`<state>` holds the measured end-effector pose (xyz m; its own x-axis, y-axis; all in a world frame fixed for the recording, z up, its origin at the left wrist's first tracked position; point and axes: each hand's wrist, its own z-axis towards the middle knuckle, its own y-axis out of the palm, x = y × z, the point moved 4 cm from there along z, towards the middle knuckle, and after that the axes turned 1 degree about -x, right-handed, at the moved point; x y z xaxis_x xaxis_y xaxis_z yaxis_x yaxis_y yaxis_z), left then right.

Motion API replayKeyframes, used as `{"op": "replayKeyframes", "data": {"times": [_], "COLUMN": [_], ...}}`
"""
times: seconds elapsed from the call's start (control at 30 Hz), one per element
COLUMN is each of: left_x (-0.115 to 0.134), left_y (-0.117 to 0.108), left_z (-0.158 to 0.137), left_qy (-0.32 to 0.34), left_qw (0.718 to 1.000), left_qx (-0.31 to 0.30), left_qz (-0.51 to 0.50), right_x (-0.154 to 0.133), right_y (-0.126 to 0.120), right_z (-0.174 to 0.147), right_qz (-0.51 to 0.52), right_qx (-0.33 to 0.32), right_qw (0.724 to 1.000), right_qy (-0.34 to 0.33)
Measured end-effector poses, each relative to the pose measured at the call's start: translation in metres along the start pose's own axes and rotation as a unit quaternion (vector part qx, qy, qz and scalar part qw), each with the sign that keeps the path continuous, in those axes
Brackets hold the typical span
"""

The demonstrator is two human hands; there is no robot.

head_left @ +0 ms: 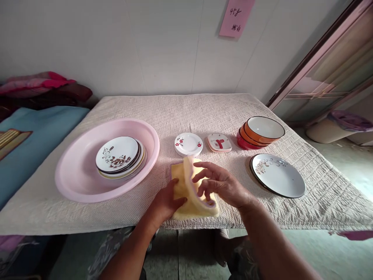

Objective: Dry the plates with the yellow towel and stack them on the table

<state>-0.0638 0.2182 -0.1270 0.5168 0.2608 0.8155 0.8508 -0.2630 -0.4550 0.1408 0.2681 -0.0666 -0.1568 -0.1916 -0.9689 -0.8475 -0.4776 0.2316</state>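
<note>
My left hand (pixel 164 202) has its grip closed on the near left edge of the yellow cloth (pixel 192 196), thumb on top, pinching it against the surface (pixel 204 112). My right hand (pixel 223 184) hangs just over the cloth with its grip open, fingers (pixel 204 166) spread and curled above the raised fold, holding nothing that I can see. The cloth lies right under both hands at the near edge, its long side running away from me, one flap standing up between the hands. Just beyond it sit a small flowered saucer (pixel 189 144) and a small square dish (pixel 219 142). Further left, a pink basin (pixel 78 175) holds stacked plates (pixel 121 157); to my right lie a single plate (pixel 278 175) and stacked orange bowls (pixel 260 132).
</note>
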Motion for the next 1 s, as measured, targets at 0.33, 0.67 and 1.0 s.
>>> {"op": "replayKeyframes", "data": {"times": [0.33,0.67,1.0], "left_x": [-0.009,0.003,0.009], "left_y": [-0.022,-0.017,-0.012], "left_z": [0.001,0.007,-0.001], "left_qy": [0.058,-0.017,0.056], "left_qw": [0.997,0.995,0.993], "left_qx": [0.052,0.003,-0.099], "left_qz": [0.018,0.097,-0.037], "right_x": [0.071,0.058,0.052], "right_y": [-0.003,0.05,0.053], "right_z": [0.008,0.008,0.001], "right_qz": [-0.157,-0.454,-0.474], "right_qx": [0.038,0.034,0.052], "right_qw": [0.985,0.887,0.877], "right_qy": [0.056,-0.073,-0.064]}}
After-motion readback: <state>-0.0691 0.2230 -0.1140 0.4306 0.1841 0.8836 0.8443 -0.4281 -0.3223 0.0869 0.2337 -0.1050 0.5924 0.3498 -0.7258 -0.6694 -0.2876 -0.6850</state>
